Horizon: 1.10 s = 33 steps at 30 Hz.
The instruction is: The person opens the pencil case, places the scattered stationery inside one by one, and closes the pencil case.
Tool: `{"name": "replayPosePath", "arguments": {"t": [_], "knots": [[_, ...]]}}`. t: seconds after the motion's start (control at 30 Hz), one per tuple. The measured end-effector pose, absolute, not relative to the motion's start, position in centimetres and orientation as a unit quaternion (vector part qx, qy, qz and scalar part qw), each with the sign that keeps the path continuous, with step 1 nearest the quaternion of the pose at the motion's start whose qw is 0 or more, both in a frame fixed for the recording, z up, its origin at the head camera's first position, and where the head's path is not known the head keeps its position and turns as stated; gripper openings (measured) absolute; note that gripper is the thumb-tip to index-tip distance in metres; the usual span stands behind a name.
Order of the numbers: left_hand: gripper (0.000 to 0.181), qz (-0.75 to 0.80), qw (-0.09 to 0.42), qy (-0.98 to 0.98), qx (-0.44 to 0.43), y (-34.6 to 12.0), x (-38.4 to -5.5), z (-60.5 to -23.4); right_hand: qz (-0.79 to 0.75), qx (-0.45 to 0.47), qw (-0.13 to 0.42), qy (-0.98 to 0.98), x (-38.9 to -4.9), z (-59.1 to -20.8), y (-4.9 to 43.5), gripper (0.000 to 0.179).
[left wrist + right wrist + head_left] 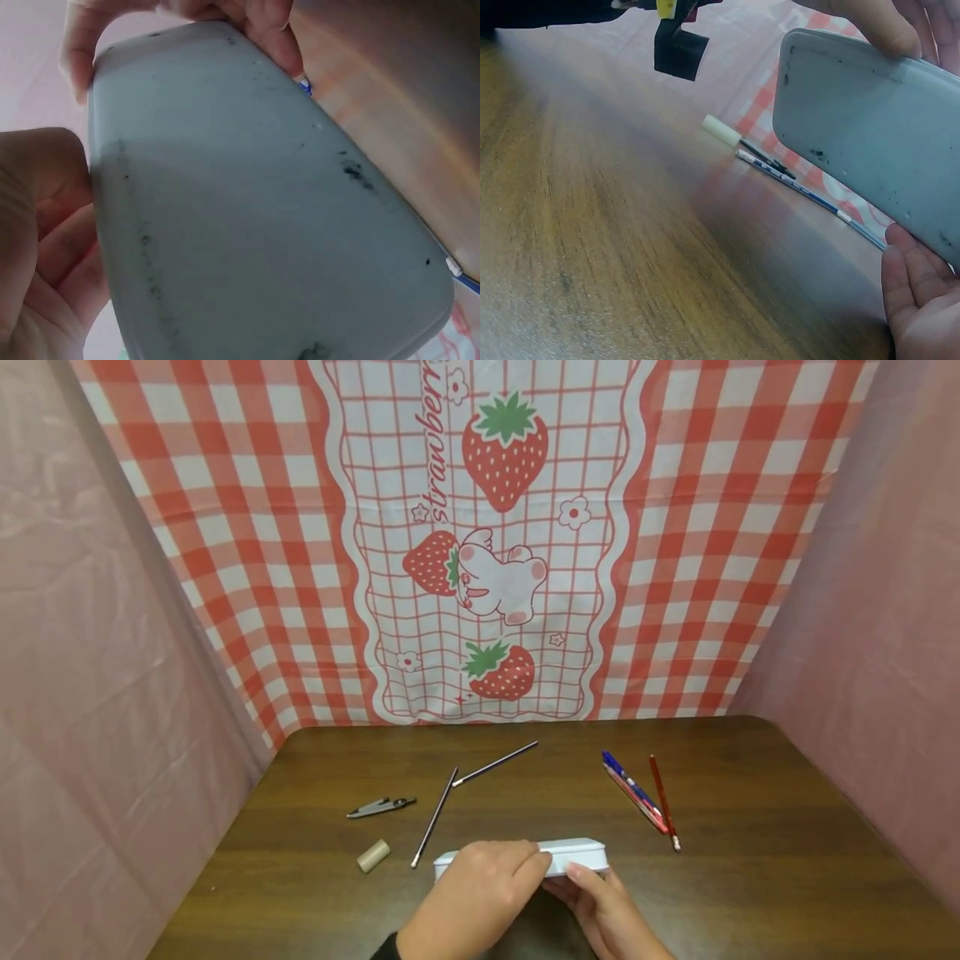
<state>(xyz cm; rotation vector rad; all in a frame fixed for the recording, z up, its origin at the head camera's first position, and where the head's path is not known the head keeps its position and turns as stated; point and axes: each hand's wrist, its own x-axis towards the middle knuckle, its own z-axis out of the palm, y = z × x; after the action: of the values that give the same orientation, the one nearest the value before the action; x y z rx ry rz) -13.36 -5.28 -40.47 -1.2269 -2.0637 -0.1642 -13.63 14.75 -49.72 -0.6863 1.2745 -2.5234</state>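
Note:
A flat white pencil case (573, 855) with rounded corners is held up near the front of the table, between both hands. My left hand (474, 897) reaches over its top, fingers bent across the upper edge. From the right, my right hand (609, 910) grips it with the thumb on the near side and the fingers underneath. Dark smudges mark the broad pale face of the pencil case (247, 187) in the left wrist view. The same face of the pencil case (877, 127) shows tilted in the right wrist view, and its inside is hidden.
Left of the pencil case lie a tan cylinder (373, 856), a grey drawing compass (381, 807) and two dark pencils, one upright (435, 817) and one slanting (495, 764). A blue pen (632, 783), a pinkish pen (637, 802) and a red pencil (663, 797) lie to the right.

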Motion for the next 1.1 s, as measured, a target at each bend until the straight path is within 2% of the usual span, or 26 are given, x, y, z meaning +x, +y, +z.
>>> {"name": "replayPosePath", "arguments": {"t": [0.23,0.5,0.7,0.83,0.97,1.1], "knots": [[0.012,-0.050,0.381,-0.790,-0.479,-5.4,-13.6,-40.4,-0.869,-0.236,0.119,0.419,-13.7,-49.9,14.6,0.038],[0.007,-0.057,0.347,-0.836,-0.422,-6.2,-14.0,-40.2,-0.877,-0.230,0.130,0.401,-13.7,-50.0,14.8,0.037],[0.013,-0.054,0.331,-0.855,-0.394,-7.1,-14.7,-40.5,-0.881,-0.245,0.135,0.380,-13.9,-50.1,15.0,0.038],[0.016,-0.114,0.247,-0.888,-0.371,-7.5,-15.0,-40.5,-0.886,-0.246,0.123,0.374,-14.0,-50.2,15.1,0.038],[0.030,-0.217,0.123,-0.916,-0.314,-9.0,-15.5,-40.3,-0.889,-0.263,0.112,0.357,-14.1,-50.3,15.2,0.039],[0.046,-0.274,0.025,-0.921,-0.277,-10.5,-16.3,-40.3,-0.890,-0.280,0.110,0.343,-14.2,-50.3,15.3,0.040]]}}
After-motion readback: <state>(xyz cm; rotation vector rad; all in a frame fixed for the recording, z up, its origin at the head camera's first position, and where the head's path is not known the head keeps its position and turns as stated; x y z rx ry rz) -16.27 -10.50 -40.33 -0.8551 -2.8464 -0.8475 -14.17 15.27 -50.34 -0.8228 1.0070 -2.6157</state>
